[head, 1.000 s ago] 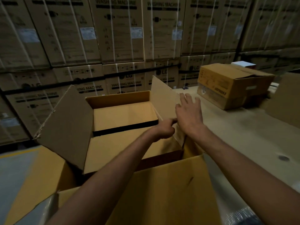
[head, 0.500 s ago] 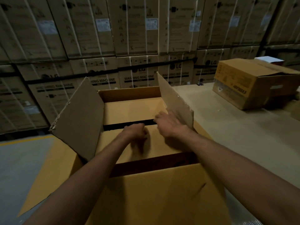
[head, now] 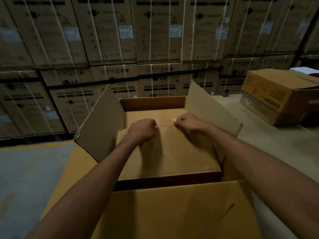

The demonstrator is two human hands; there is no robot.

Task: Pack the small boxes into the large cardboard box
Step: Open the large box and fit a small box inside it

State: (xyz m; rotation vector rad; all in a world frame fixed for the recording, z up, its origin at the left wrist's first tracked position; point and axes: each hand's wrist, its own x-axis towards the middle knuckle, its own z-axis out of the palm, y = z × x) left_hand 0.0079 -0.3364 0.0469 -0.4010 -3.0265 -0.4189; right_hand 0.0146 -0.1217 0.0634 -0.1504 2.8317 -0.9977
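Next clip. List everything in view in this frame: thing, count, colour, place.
large cardboard box: 1, brown, centre, flaps open
near small box: 1, brown, inside the large box, under the hands
far small box: 1, brown, inside, by the far wall, butting the near one
printed carton: 1, brown, on the table at right
white item: 1, white, behind the printed carton, mostly hidden
washing machine cartons: many, brown with white straps, stacked behind
table: 1, beige, right
floor: grey, left, with one yellow line
left hand: 1, fingers curled on the near small box's far edge
right hand: 1, pinches the same edge, further right
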